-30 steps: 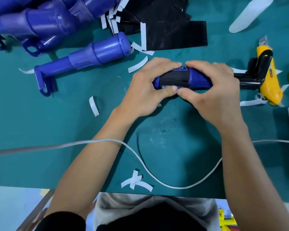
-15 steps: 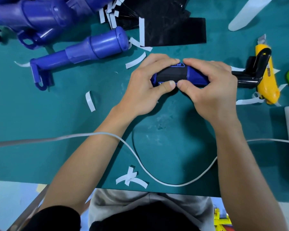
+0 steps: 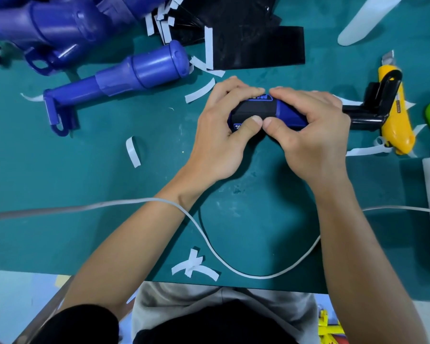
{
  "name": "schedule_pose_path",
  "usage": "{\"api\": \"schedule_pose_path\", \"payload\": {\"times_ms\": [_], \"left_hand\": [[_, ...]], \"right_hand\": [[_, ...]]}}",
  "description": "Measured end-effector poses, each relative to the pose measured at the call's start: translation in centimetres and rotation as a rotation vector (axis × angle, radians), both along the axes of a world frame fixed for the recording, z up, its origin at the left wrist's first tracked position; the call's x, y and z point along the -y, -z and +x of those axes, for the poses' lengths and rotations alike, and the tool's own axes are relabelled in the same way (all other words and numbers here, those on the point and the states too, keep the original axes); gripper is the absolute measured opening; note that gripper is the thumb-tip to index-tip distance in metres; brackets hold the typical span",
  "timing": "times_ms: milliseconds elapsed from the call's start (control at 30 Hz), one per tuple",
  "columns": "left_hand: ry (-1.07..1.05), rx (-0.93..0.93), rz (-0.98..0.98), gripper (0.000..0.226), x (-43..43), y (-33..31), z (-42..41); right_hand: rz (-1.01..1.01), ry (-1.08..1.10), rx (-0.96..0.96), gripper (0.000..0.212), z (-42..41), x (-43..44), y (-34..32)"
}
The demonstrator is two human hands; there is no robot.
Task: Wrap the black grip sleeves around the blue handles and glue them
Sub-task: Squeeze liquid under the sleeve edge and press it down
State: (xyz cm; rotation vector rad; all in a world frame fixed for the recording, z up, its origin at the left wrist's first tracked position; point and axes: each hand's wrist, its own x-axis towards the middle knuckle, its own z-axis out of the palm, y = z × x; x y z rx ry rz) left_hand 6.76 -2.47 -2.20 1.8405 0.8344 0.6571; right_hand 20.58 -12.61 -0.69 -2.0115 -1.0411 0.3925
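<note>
Head: blue handles (image 3: 139,70) on teal mat (image 3: 60,189).

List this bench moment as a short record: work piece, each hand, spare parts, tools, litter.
Work piece: blue handle held crosswise over the green mat, black grip sleeve wrapped round it
Left hand: grips the sleeved end, thumb on the sleeve
Right hand: grips the bare blue part, thumb tip beside the left thumb
Spare parts: bare handle at far left; black sleeve sheets beyond the hands
Tools: yellow utility knife at right
Litter: white strips scattered on the mat
</note>
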Motion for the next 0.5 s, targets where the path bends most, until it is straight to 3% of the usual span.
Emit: {"api": "schedule_pose_path", "payload": {"times_ms": [500], "left_hand": [[-0.024, -0.015, 0.01, 0.037, 0.45, 0.03, 0.21]], "right_hand": [[0.016, 0.028, -0.014, 0.029, -0.58, -0.08, -0.38]]}}
